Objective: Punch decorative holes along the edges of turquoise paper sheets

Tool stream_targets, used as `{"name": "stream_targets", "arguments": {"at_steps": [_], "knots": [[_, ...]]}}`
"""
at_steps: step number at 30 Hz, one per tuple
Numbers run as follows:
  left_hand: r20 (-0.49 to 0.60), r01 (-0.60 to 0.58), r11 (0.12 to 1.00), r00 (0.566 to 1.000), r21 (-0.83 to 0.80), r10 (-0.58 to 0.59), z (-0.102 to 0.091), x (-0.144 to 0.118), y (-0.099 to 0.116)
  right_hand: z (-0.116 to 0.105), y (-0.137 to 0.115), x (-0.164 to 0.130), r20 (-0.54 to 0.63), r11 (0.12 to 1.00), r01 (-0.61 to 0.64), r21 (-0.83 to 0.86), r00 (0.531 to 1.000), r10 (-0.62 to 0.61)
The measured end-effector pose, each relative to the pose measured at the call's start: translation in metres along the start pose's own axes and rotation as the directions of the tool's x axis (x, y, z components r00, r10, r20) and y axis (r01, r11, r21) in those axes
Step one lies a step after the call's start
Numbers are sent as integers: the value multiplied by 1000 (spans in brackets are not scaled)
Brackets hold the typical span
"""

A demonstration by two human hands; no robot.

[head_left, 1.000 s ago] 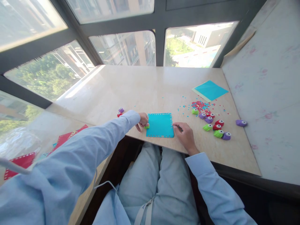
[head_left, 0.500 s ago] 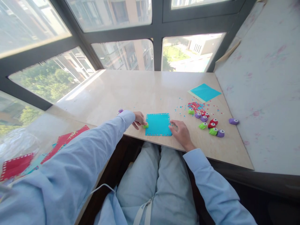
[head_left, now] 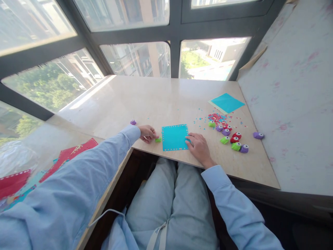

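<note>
A blue sheet of paper (head_left: pixel 174 138) with small holes punched along its edges lies near the table's front edge. Just left of it, the fingers of my left hand (head_left: pixel 148 133) are closed on a small green craft punch (head_left: pixel 158 140), which now sits apart from the paper. My right hand (head_left: pixel 199 147) rests on the sheet's right edge with its fingers stretched out, holding no tool. Behind my left wrist stands a purple craft punch (head_left: pixel 133 122).
Several green, purple and red punches (head_left: pixel 236 146) stand at the right beside a pile of red and blue confetti (head_left: pixel 218 118). Farther back lies another blue sheet (head_left: pixel 227 102). Red punched sheets (head_left: pixel 69 158) lie at the left near clear plastic (head_left: pixel 15 156). Windows border the table.
My left hand has drawn the green punch leftward, off the paper's left edge. My right hand has shifted slightly left, its fingers now lying farther onto the sheet.
</note>
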State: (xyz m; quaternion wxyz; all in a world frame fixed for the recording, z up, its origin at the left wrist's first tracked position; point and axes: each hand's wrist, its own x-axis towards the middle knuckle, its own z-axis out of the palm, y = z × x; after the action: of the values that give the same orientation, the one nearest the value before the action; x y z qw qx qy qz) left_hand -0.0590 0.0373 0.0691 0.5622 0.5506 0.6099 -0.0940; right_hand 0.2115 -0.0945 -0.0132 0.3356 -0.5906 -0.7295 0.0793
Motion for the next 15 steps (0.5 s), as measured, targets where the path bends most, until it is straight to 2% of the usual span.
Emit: {"name": "stream_targets", "arguments": {"at_steps": [5, 8, 10, 13, 15], "knots": [[-48, -74, 995, 996, -69, 71, 7, -4, -9, 1, -1, -1, -20, 999, 13, -44, 1000, -14], [-151, -190, 979, 973, -79, 177, 19, -5, -21, 2, -5, -2, -42, 993, 1, -116, 999, -6], [-266, -331, 942, 915, -65, 303, 30, -4, -33, 2, -6, -2, -53, 989, -13, -148, 999, 5], [-406, -512, 858, 776, 43, 483, 46, -1, -51, 2, -7, -2, -67, 989, -19, -143, 998, 9], [-467, -563, 816, 691, 130, 552, 54, 1, -60, 3, -6, -2, -84, 992, -29, -124, 996, 19]]}}
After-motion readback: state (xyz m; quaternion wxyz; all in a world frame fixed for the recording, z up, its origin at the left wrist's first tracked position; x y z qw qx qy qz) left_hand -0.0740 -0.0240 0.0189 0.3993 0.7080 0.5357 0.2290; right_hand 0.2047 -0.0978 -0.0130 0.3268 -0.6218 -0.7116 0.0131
